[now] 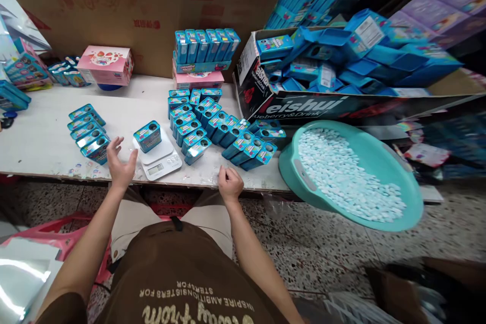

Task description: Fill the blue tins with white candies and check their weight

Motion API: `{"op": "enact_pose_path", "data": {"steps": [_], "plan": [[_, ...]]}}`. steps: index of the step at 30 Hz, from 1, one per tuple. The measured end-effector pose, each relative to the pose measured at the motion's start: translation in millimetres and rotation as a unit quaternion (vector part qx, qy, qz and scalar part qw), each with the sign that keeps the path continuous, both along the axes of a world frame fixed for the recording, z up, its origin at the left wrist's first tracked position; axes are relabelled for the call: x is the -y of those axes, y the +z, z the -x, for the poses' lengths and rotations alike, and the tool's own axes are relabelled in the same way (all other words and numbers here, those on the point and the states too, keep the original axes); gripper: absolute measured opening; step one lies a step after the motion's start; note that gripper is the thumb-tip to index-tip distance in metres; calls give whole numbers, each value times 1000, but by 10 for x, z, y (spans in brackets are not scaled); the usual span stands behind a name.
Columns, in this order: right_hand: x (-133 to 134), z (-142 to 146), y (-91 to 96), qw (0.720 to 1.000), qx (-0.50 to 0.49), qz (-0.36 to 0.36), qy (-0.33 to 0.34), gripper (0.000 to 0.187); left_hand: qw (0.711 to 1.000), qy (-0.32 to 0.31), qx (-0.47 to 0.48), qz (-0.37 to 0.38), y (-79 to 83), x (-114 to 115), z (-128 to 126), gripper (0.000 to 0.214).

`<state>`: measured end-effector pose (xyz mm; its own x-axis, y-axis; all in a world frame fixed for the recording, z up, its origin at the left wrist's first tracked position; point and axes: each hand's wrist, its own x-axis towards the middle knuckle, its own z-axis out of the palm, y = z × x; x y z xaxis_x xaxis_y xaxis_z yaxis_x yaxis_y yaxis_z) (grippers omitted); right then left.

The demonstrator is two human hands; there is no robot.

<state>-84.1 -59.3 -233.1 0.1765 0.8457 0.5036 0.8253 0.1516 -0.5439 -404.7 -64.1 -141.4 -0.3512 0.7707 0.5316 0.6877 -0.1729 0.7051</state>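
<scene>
A blue tin (148, 135) with a hole in its top stands on a small white scale (159, 158) near the table's front edge. My left hand (120, 160) hovers just left of the scale, fingers spread, holding nothing. My right hand (230, 183) rests at the table's front edge, fingers curled into a loose fist; what is in it, if anything, is hidden. Several more blue tins (212, 126) lie in rows to the right of the scale. A smaller group of tins (88, 130) lies left of my left hand.
A teal basin (402, 172) of small white candies overhangs the table's right end. Behind it a cardboard box (304, 106) holds piled blue cartons. Pink boxes (106, 65) and stacked tins (205, 45) stand at the back against cardboard. Foil sheets (23, 278) lie on the floor at left.
</scene>
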Motion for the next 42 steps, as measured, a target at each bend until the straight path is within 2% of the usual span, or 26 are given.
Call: {"op": "enact_pose_path", "data": {"steps": [5, 8, 10, 16, 22, 26, 28, 30, 31, 33, 35, 38, 40, 42], "plan": [[8, -14, -28, 1000, 3, 4, 0, 43, 994, 95, 55, 20, -378, 238, 195, 23], [12, -14, -33, 1000, 6, 10, -3, 43, 990, 125, 7, 61, -602, 292, 279, 28], [14, -12, -29, 1000, 7, 11, -3, 43, 988, 125, -49, 81, -691, 299, 300, 32], [17, -4, -11, 1000, -2, 12, -2, 42, 982, 131, -106, 88, -727, 274, 283, 31], [12, -5, -20, 1000, 7, 3, -1, 42, 982, 136, -85, 98, -700, 298, 269, 32], [8, 0, -35, 1000, 14, 0, 3, 42, 990, 122, -55, 41, -424, 179, 105, 28], [-5, 12, -31, 1000, 18, -3, 4, 42, 992, 108, -70, 8, -244, 27, -9, 54], [-26, 28, -14, 1000, 19, -5, 6, 42, 993, 93, -79, 12, -97, -152, -102, 74], [-38, 37, -1, 1000, 19, -8, 6, 42, 993, 83, -73, 30, -35, -237, -137, 72], [-60, 54, 30, 1000, 18, -12, 3, 41, 994, 61, -45, 74, 96, -385, -209, 54], [-86, 70, 60, 1000, 20, -17, 1, 40, 994, 47, -5, 95, 298, -507, -338, 41], [-157, 85, 81, 999, 25, -23, 0, 37, 998, 27, 50, 27, 802, -671, -781, 43], [-222, 76, 84, 999, 26, -28, 4, 34, 995, -63, 72, -36, 1198, -763, -1258, 42], [-272, 53, 94, 999, 29, -26, 9, 33, 983, -158, 64, -65, 1522, -849, -1831, 38]]}}
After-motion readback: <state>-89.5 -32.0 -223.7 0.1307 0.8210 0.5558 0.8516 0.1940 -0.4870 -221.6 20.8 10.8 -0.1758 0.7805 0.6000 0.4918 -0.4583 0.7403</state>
